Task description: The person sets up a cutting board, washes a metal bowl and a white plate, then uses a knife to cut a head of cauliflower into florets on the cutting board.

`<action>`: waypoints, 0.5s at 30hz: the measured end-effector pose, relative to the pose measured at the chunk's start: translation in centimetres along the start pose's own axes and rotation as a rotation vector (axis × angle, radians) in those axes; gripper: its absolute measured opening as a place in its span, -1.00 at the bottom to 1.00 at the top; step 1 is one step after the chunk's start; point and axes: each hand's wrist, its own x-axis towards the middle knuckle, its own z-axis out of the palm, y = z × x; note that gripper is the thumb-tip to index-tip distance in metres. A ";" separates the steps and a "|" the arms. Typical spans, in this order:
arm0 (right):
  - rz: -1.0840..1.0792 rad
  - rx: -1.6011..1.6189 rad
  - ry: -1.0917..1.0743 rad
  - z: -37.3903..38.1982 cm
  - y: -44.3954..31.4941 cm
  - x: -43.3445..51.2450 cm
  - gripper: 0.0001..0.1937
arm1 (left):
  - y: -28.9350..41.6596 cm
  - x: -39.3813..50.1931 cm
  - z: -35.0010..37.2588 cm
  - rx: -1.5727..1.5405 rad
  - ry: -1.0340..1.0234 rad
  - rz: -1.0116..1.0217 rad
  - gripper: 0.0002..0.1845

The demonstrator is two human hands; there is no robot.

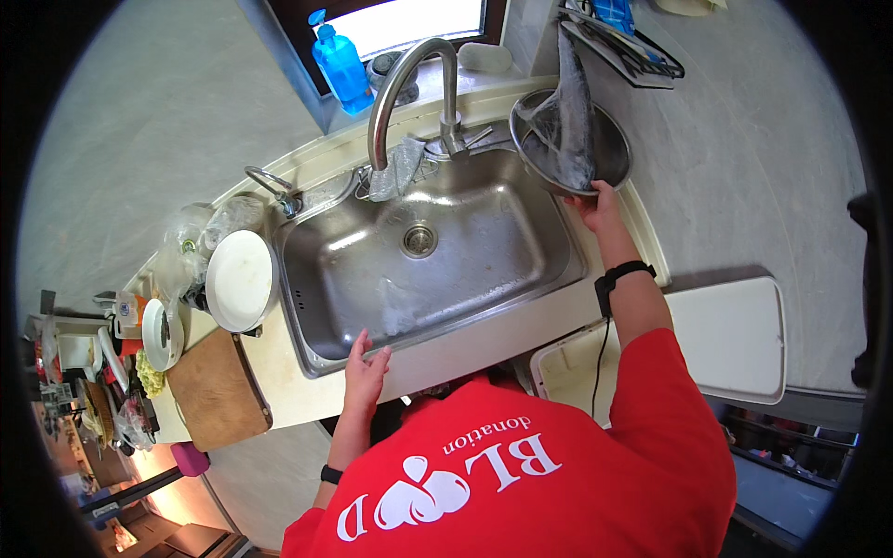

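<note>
My right hand (594,206) grips the near rim of a round stainless steel bowl (615,150) at the back right corner of the sink. A silvery fish (576,125) stands tilted in this bowl, its narrow end rising above the rim. Thin clear plastic film (546,120) seems to cling to the fish's side. My left hand (367,371) hovers over the front edge of the stainless steel sink (460,286), fingers apart and holding nothing. Toward the back of the basin floor is the drain strainer (419,240).
A gooseneck faucet (380,115) arches over the sink's back edge, near a wire rack holding a crumpled plastic bag (398,171). Left of the sink are a small tap (282,195), a white plate (242,282) and a wooden cutting board (216,394). A blue pump bottle (342,70) stands on the windowsill.
</note>
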 end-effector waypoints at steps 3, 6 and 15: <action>0.010 -0.005 0.017 0.1 -0.3 -0.1 -0.52 | 0.0 0.1 0.6 0.007 -0.012 0.004 -0.25; -0.001 0.024 -0.021 0.3 -0.2 -0.5 -0.46 | 0.1 0.0 0.9 -0.004 -0.049 0.029 -0.25; 0.016 -0.045 -0.097 1.1 1.6 -3.7 -0.41 | -1.9 -1.2 -0.4 -0.033 -0.009 0.005 -0.27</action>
